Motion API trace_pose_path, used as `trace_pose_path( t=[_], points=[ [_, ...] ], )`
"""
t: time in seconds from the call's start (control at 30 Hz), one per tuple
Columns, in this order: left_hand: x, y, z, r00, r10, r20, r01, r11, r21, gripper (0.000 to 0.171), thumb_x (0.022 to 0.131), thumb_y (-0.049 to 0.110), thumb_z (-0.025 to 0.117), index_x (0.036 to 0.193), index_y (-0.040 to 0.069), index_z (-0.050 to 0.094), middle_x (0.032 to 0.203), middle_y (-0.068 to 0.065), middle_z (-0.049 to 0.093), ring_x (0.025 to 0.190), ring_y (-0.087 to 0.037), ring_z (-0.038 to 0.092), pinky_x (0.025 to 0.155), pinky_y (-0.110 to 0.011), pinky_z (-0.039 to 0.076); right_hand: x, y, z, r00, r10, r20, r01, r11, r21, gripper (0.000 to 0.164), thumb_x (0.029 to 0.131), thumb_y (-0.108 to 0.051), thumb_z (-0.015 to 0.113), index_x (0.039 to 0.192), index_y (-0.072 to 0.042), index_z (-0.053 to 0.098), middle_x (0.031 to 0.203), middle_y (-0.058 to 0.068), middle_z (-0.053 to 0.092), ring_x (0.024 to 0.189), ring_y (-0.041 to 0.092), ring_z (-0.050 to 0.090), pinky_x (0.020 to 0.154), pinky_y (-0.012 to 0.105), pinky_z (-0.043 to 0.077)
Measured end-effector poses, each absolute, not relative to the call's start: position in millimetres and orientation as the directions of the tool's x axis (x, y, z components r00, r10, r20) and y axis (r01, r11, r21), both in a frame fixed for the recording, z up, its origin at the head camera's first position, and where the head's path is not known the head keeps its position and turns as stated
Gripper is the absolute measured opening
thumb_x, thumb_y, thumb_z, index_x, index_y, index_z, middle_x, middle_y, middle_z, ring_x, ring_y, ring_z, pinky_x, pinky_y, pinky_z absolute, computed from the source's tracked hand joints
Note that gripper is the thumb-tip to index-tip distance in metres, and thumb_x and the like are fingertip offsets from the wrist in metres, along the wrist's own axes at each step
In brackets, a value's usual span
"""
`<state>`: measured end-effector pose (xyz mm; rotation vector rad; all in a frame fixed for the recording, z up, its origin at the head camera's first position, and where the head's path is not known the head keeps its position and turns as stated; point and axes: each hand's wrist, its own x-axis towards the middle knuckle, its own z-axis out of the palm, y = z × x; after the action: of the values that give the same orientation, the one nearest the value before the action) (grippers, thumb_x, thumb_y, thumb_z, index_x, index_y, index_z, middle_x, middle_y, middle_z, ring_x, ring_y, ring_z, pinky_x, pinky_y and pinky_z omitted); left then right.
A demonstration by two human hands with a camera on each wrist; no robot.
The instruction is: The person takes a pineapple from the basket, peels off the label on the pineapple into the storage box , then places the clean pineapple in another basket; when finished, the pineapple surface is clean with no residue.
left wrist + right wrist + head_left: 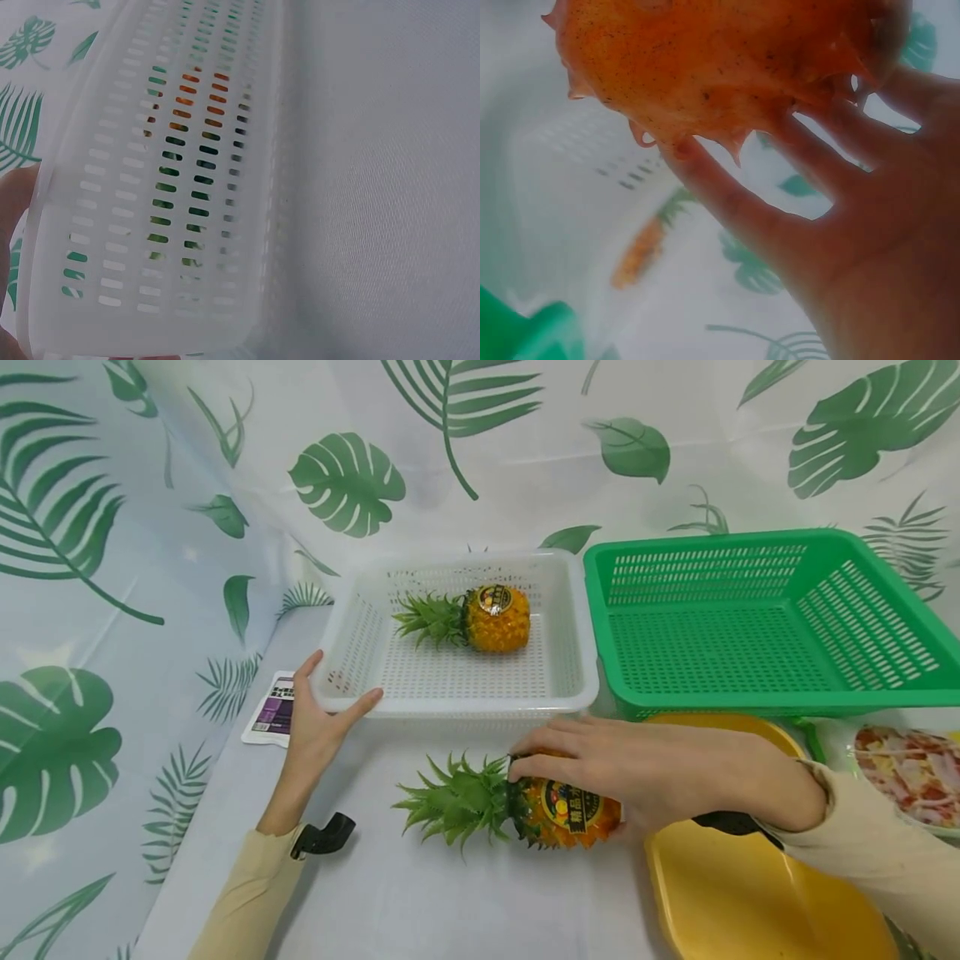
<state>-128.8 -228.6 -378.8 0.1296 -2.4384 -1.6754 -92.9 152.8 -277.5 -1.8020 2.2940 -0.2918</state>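
Note:
A white plastic basket (465, 705) stands at the back of the table with one pineapple (501, 622) lying on its side inside, leaves to the left. My left hand (318, 727) grips the basket's near left corner, thumb along the front rim. In the left wrist view the slotted wall of the basket (120, 180) fills much of the picture. In front of the basket, my right hand (630, 768) holds a second pineapple (566, 814) from above, its leaves pointing left and a black label facing up. The right wrist view shows fingers spread around its spiky orange body (705, 67).
A green basket (877, 618) stands right beside the white one. Under the right forearm lies a yellow tub (765, 893). A printed food package (907, 768) is at the far right, and a white and purple packet (273, 714) lies behind the left hand.

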Motion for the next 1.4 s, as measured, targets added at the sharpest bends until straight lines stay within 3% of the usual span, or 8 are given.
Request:
trace_pose_path(
  t=[0.2,0.43,0.93,1.2,1.4],
  points=[
    [-129.2,-228.2,-377.8,-0.980,-0.173,0.095,0.027,0.360,0.933,0.106,0.089,0.019,0.085,0.166,0.008,0.013,0.157,-0.023,0.035,0.138,-0.037,0.042,0.114,-0.055,0.034,-90.5,157.7,-293.5,-0.221,-0.975,-0.018,-0.931,0.216,-0.293,0.099,0.074,-0.019,0.096,0.155,-0.013,0.040,0.152,0.007,0.044,0.130,0.022,0.048,0.101,0.045,0.051],
    [-129.2,-228.3,-378.6,-0.980,-0.173,0.098,0.030,0.359,0.933,0.106,0.089,0.019,0.085,0.166,0.009,0.013,0.157,-0.022,0.036,0.138,-0.035,0.042,0.114,-0.054,0.034,-91.9,159.2,-304.2,-0.261,-0.962,-0.078,-0.910,0.272,-0.312,0.096,0.081,-0.029,0.093,0.157,-0.011,0.038,0.153,0.008,0.044,0.133,0.024,0.046,0.100,0.053,0.051],
    [-130.6,-226.4,-379.0,-0.980,-0.169,0.101,0.034,0.360,0.932,0.106,0.089,0.019,0.085,0.166,0.010,0.013,0.157,-0.021,0.036,0.138,-0.034,0.042,0.114,-0.054,0.033,-99.1,164.0,-318.5,-0.317,-0.946,-0.064,-0.895,0.321,-0.310,0.094,0.078,-0.012,0.091,0.156,-0.008,0.039,0.151,0.012,0.046,0.129,0.027,0.052,0.100,0.050,0.051],
    [-126.3,-230.6,-378.7,-0.987,-0.142,0.077,0.026,0.327,0.945,0.104,0.091,0.017,0.083,0.166,0.012,0.012,0.161,-0.018,0.032,0.142,-0.033,0.040,0.115,-0.055,0.036,-100.3,164.2,-319.1,-0.324,-0.944,-0.058,-0.893,0.325,-0.311,0.095,0.078,-0.016,0.092,0.156,-0.008,0.040,0.150,0.013,0.047,0.125,0.029,0.056,0.098,0.051,0.052],
    [-125.8,-236.5,-374.9,-0.992,-0.097,0.080,0.026,0.465,0.885,0.106,0.092,0.025,0.083,0.167,0.008,0.010,0.164,-0.022,0.023,0.146,-0.038,0.033,0.118,-0.062,0.027,-100.1,164.8,-319.2,-0.323,-0.945,-0.047,-0.899,0.322,-0.295,0.093,0.080,-0.021,0.092,0.157,-0.011,0.040,0.150,0.011,0.048,0.124,0.028,0.057,0.097,0.051,0.053]
  ],
)
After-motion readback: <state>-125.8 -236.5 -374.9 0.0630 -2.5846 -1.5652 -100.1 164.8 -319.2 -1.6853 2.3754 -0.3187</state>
